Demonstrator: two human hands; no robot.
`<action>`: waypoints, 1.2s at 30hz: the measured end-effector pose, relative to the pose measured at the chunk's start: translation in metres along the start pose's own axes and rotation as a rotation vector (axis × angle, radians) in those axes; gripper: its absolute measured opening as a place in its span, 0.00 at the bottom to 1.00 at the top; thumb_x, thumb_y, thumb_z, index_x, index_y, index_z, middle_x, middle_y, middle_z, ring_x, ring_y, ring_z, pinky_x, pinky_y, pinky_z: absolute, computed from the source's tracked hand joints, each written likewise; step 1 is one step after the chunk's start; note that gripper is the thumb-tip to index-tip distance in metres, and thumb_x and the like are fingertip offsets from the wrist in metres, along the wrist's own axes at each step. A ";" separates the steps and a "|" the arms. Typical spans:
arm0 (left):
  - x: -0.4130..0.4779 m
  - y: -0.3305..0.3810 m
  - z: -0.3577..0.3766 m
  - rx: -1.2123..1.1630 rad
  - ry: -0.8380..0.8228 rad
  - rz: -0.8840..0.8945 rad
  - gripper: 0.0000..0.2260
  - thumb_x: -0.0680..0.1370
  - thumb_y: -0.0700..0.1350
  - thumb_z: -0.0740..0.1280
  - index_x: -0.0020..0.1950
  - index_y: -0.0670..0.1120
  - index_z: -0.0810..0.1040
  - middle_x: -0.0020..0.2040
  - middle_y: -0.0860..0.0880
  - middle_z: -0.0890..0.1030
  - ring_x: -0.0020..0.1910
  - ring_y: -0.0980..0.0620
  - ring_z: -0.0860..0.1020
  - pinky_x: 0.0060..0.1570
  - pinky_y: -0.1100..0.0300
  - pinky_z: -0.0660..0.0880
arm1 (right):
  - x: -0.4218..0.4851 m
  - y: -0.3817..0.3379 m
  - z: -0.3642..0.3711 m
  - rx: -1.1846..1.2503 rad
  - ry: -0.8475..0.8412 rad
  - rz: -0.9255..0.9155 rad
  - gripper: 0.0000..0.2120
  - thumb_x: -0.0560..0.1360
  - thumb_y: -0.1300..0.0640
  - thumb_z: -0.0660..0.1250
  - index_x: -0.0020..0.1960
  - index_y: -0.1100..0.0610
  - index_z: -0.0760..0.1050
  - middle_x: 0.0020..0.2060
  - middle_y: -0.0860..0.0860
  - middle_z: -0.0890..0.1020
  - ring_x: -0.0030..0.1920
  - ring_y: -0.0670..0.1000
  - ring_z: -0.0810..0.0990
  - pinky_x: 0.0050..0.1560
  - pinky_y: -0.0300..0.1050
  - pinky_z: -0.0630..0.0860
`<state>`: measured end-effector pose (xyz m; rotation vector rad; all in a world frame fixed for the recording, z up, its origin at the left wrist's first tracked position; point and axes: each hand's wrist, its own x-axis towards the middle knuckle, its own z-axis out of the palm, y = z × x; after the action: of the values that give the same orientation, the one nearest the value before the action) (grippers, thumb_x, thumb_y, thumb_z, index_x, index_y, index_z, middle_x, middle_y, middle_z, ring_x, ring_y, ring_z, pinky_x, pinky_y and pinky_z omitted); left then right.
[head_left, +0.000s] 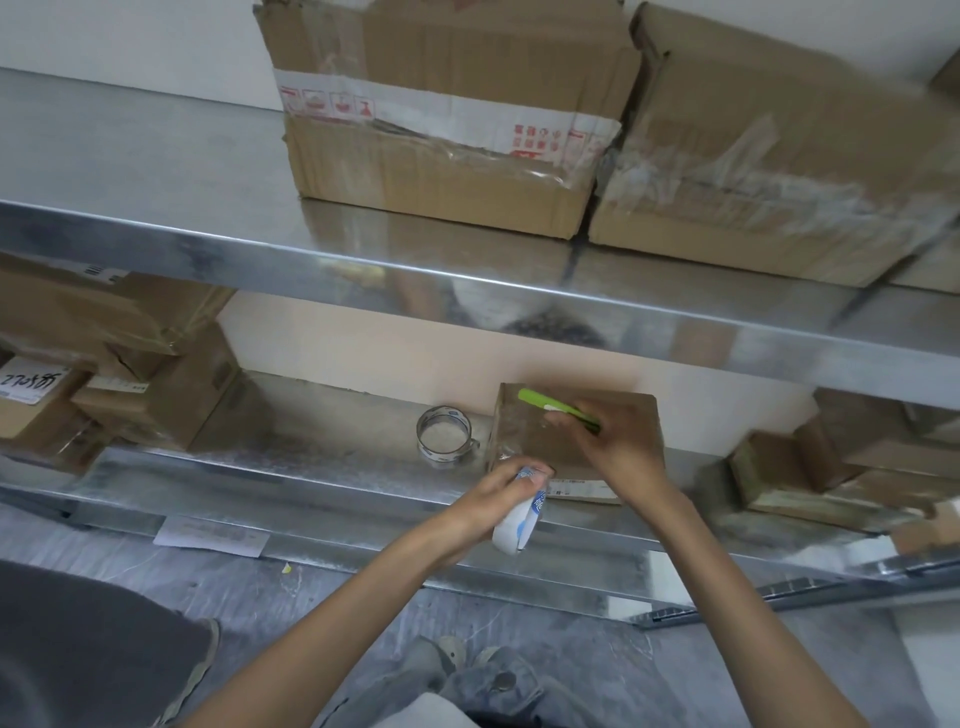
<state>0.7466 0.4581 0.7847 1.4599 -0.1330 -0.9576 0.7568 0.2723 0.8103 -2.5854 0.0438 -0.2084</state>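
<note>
A small cardboard box (535, 431) sits on the lower metal shelf (291, 467), its top covered with clear tape. My right hand (618, 447) is over the box top and grips a green utility knife (540, 402), whose tip points to the back left. My left hand (498, 501) is at the box's front left corner and holds a white and blue tape roll (519, 525) by its upper edge. The roll hangs in front of the shelf edge.
A clear tape roll (444, 434) stands on the shelf left of the box. More cardboard boxes (119, 384) fill the shelf's left and right ends (841, 467). Two large cartons (441, 119) sit on the upper shelf. A paper sheet (213, 535) lies below.
</note>
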 end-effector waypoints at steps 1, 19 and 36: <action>0.000 0.001 0.002 -0.007 -0.001 0.003 0.16 0.75 0.57 0.64 0.60 0.53 0.74 0.55 0.52 0.76 0.48 0.55 0.77 0.41 0.64 0.71 | 0.000 0.000 -0.001 -0.035 0.024 0.050 0.19 0.72 0.34 0.61 0.31 0.46 0.73 0.24 0.49 0.75 0.28 0.47 0.72 0.30 0.41 0.65; 0.004 -0.002 0.013 0.023 -0.012 -0.019 0.17 0.71 0.61 0.63 0.57 0.58 0.76 0.53 0.54 0.76 0.48 0.55 0.74 0.45 0.61 0.69 | -0.005 0.142 0.012 -0.016 -0.026 0.717 0.13 0.74 0.69 0.63 0.58 0.66 0.77 0.55 0.64 0.80 0.55 0.63 0.78 0.50 0.47 0.72; -0.004 0.022 0.014 -0.007 -0.072 0.133 0.18 0.70 0.62 0.65 0.57 0.59 0.77 0.58 0.58 0.77 0.55 0.57 0.75 0.51 0.58 0.70 | -0.012 0.123 -0.004 0.181 0.502 0.453 0.12 0.78 0.66 0.57 0.50 0.61 0.79 0.46 0.56 0.83 0.45 0.52 0.81 0.43 0.41 0.70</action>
<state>0.7459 0.4459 0.8077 1.3925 -0.2764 -0.9015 0.7456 0.1661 0.7481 -2.2115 0.7445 -0.6475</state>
